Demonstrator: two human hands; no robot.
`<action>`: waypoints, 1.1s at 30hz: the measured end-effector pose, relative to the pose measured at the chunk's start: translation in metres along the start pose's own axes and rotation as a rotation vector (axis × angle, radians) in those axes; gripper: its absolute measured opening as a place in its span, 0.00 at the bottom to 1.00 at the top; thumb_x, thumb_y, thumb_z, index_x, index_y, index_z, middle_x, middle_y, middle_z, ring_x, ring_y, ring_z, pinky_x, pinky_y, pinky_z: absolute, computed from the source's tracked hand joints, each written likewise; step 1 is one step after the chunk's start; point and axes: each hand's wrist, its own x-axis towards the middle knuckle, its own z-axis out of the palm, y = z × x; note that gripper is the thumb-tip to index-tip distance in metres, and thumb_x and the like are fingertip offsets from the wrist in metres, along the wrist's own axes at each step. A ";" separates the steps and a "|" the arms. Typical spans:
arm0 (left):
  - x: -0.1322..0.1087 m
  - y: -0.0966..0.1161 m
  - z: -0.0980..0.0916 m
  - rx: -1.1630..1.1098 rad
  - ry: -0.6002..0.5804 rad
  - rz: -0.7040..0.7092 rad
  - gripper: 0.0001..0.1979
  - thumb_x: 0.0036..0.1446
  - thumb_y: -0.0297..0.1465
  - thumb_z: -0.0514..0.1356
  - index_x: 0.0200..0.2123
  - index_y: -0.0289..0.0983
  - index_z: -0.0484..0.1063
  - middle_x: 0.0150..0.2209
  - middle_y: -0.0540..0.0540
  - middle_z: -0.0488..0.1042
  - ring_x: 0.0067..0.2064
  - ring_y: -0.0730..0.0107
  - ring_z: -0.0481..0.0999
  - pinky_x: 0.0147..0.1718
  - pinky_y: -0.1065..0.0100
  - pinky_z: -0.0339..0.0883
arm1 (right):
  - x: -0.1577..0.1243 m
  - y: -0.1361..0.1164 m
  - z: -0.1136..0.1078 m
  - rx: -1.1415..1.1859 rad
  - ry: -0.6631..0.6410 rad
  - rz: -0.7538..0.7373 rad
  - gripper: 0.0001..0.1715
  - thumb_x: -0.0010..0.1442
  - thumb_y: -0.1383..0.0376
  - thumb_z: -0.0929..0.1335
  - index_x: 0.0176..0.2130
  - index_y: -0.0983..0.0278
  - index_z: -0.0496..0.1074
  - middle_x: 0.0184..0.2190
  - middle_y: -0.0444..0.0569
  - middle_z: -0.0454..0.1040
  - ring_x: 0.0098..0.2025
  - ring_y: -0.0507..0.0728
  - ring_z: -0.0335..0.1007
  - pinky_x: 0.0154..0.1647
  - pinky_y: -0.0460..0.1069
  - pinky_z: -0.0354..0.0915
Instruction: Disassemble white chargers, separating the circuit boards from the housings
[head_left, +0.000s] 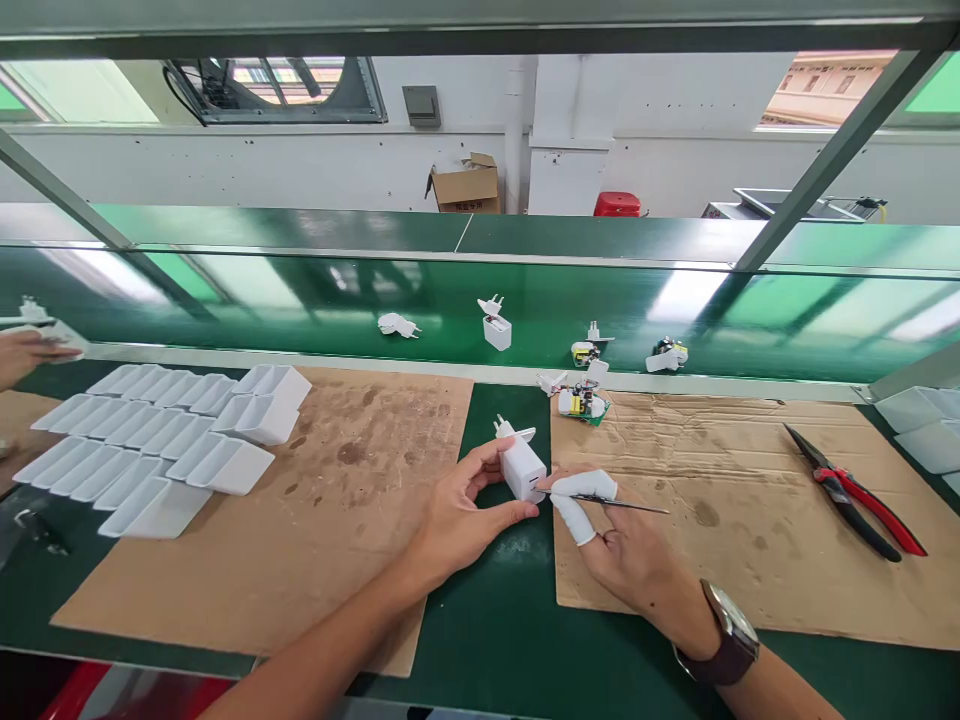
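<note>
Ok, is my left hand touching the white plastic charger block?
Touching. The head view shows the left hand gripping the white plastic charger block, thumb and forefinger pressed against its sides. The right hand holds a thin metal pick.

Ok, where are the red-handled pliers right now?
In the head view, the red-handled pliers lie on the right-hand cardboard sheet, to the right of the right hand, near the white trays at the right edge.
</note>
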 end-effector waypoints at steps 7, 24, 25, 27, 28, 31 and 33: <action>0.017 0.001 -0.006 0.080 0.029 0.071 0.35 0.48 0.36 0.76 0.59 0.43 0.71 0.57 0.41 0.77 0.56 0.54 0.78 0.62 0.51 0.70 | 0.008 0.002 -0.007 -0.074 0.050 -0.017 0.17 0.70 0.71 0.63 0.54 0.57 0.73 0.46 0.49 0.81 0.47 0.56 0.81 0.52 0.52 0.78; 0.017 0.002 -0.017 0.050 0.135 0.130 0.35 0.47 0.41 0.75 0.58 0.43 0.73 0.54 0.40 0.79 0.53 0.50 0.80 0.57 0.49 0.74 | 0.110 0.039 -0.043 -0.938 -0.530 0.159 0.19 0.61 0.79 0.64 0.49 0.68 0.75 0.61 0.61 0.72 0.62 0.66 0.69 0.63 0.60 0.67; 0.018 0.001 -0.018 0.054 0.135 0.133 0.34 0.46 0.41 0.75 0.58 0.43 0.74 0.55 0.40 0.79 0.54 0.49 0.80 0.57 0.49 0.75 | 0.128 0.043 -0.036 -0.949 -0.522 0.182 0.18 0.62 0.78 0.65 0.50 0.69 0.75 0.59 0.62 0.73 0.60 0.65 0.71 0.62 0.60 0.68; 0.019 -0.003 -0.020 0.061 0.143 0.136 0.34 0.46 0.42 0.75 0.57 0.44 0.74 0.56 0.40 0.79 0.54 0.48 0.81 0.58 0.49 0.75 | 0.159 0.052 -0.019 -0.969 -0.514 0.246 0.12 0.66 0.74 0.66 0.49 0.70 0.75 0.54 0.62 0.75 0.54 0.64 0.75 0.57 0.59 0.71; 0.021 -0.005 -0.022 0.069 0.156 0.136 0.35 0.46 0.43 0.75 0.58 0.44 0.74 0.55 0.41 0.79 0.54 0.48 0.81 0.58 0.49 0.75 | 0.172 0.058 -0.011 -0.973 -0.516 0.279 0.12 0.68 0.70 0.67 0.50 0.69 0.75 0.52 0.60 0.76 0.52 0.63 0.76 0.54 0.59 0.73; 0.029 -0.011 -0.028 0.123 0.197 0.139 0.39 0.44 0.48 0.75 0.59 0.44 0.73 0.56 0.41 0.79 0.55 0.46 0.81 0.57 0.49 0.76 | 0.206 0.075 0.013 -0.966 -0.534 0.370 0.21 0.69 0.57 0.70 0.57 0.64 0.71 0.55 0.53 0.74 0.50 0.60 0.76 0.50 0.59 0.75; 0.033 -0.013 -0.030 0.156 0.218 0.120 0.42 0.43 0.50 0.74 0.61 0.44 0.72 0.56 0.41 0.79 0.54 0.45 0.82 0.55 0.49 0.78 | 0.220 0.086 0.026 -0.954 -0.534 0.395 0.22 0.69 0.57 0.70 0.58 0.64 0.71 0.56 0.54 0.74 0.51 0.61 0.75 0.51 0.60 0.75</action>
